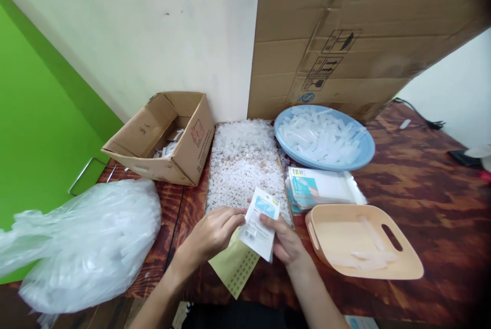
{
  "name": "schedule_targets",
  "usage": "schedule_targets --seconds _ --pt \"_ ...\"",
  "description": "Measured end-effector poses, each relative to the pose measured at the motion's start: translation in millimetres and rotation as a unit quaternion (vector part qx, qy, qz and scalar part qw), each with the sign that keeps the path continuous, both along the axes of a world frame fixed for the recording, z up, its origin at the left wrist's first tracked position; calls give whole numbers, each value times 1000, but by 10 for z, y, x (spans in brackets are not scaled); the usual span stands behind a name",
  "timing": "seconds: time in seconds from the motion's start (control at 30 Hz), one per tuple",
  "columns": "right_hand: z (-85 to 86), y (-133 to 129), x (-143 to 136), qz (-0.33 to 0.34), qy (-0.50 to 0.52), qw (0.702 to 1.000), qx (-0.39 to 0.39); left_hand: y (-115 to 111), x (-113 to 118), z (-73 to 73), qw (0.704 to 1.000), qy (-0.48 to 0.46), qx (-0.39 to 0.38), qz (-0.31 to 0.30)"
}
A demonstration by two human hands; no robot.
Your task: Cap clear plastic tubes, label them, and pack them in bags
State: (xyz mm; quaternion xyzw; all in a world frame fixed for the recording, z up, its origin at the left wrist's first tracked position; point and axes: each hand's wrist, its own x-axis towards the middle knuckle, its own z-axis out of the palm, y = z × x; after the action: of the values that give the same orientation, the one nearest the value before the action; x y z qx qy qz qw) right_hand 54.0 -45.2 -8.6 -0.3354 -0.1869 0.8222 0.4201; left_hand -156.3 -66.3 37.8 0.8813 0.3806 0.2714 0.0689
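My right hand (pixel 286 239) grips a white printed packet (pixel 259 224) with a blue picture, its thumb on the front. My left hand (pixel 218 229) is at the packet's left edge, fingers bent together; what its fingertips hold, if anything, is too small to tell. Under the packet lies a yellowish sheet (pixel 236 265) with rows of small round dots. Just beyond my hands is a shallow tray (pixel 245 165) heaped with small white translucent pieces.
An open cardboard box (pixel 184 150) and a full plastic bag (pixel 99 237) are at left. To the right are a blue basin (pixel 370 150) of translucent strips, stacked packets (pixel 326 185) and a peach basket (pixel 412 262) holding a few strips. A large carton (pixel 291 52) stands behind.
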Motion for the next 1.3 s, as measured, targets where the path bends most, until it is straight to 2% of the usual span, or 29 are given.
schedule_targets --seconds 0.17,0.27,0.43,0.53,0.63,0.83,0.93,1.07,1.17,1.3 --pt "60 -12 -115 -119 -92 988 43 33 -30 61 996 73 35 31" --pt "98 -2 -144 -147 -120 979 70 2 -24 66 994 97 41 27" --pt "95 -20 -191 -178 -148 971 68 -25 -39 31 990 122 59 33" --pt "59 -28 -209 -175 -147 971 63 16 -65 -7 996 61 51 43" --pt "21 -27 -198 -169 -145 973 65 60 -87 -46 999 -19 8 38" --pt "15 -32 -133 -147 -136 977 77 37 -52 -120 991 -118 -49 37" --pt "47 -24 -97 -141 -129 977 95 4 9 -102 972 -196 -113 60" --pt "67 -17 -60 -120 -119 980 100 -27 105 -38 932 -280 -204 108" --pt "81 -24 -66 -126 -118 980 101 -62 156 -19 931 -300 -162 127" --pt "123 -28 -119 -147 -108 979 95 -121 171 -7 974 -196 34 109"
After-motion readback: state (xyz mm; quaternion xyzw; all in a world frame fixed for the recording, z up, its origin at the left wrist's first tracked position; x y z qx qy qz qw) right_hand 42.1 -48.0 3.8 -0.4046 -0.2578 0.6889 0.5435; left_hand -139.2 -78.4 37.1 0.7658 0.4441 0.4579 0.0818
